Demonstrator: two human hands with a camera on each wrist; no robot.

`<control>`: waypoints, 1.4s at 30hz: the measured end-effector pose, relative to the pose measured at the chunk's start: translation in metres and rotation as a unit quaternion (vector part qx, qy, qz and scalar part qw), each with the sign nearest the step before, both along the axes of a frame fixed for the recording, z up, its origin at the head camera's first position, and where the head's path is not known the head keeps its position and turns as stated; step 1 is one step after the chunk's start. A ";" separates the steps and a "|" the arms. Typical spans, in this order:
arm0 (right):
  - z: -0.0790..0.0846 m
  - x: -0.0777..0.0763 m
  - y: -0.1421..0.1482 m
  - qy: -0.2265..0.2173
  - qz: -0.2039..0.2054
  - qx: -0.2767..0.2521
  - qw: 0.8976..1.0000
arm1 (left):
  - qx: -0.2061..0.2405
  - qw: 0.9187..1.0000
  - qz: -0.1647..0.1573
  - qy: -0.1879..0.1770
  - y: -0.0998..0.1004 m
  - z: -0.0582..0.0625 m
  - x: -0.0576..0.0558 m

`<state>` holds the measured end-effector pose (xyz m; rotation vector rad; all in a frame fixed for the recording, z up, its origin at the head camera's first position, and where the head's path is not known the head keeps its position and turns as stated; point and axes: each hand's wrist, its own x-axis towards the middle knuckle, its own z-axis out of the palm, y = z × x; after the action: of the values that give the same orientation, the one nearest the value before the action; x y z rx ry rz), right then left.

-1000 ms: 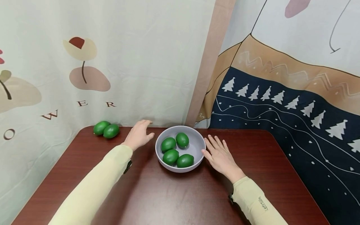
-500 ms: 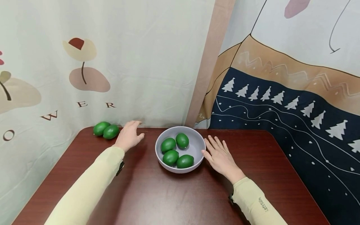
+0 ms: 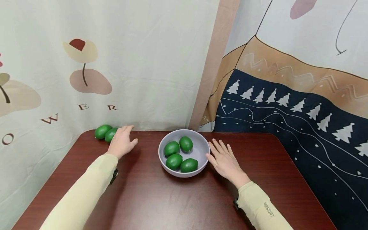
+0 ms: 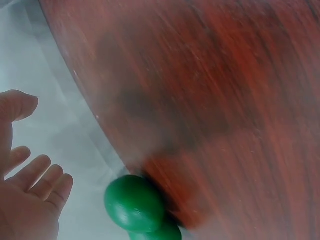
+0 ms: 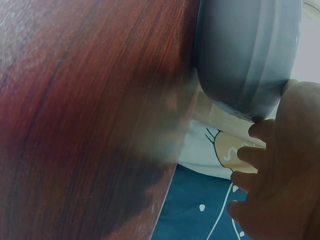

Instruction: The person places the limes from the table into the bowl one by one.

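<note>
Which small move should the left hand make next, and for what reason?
Probably bring the left hand to the nearer green fruit: the hand's grip seems empty, and this fruit lies beside another fruit outside the bowl, which holds four fruits.

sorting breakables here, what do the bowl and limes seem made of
Bowl: probably plastic, satin, from its even colour and soft highlights; ceramic is possible. Limes: glossy with small highlights; such uniform green suggests plastic, though real peel is possible.
</note>
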<state>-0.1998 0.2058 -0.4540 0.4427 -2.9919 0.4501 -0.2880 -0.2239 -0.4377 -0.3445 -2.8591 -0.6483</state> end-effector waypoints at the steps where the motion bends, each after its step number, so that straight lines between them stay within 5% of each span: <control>1: 0.000 0.000 0.000 0.000 0.000 0.000 1.000 | 0.000 1.000 0.002 0.000 -0.002 -0.001 0.000; 20: -0.002 0.000 -0.001 0.010 0.000 0.003 1.000 | 0.009 0.998 0.042 0.051 -0.038 -0.015 0.000; 42: -0.001 -0.001 -0.001 -0.004 -0.004 0.002 1.000 | 0.010 0.995 0.085 0.045 -0.071 -0.028 -0.009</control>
<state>-0.2011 0.2045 -0.4551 0.4296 -3.0006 0.4471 -0.2972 -0.2949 -0.4655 -0.1216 -2.7551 -0.6126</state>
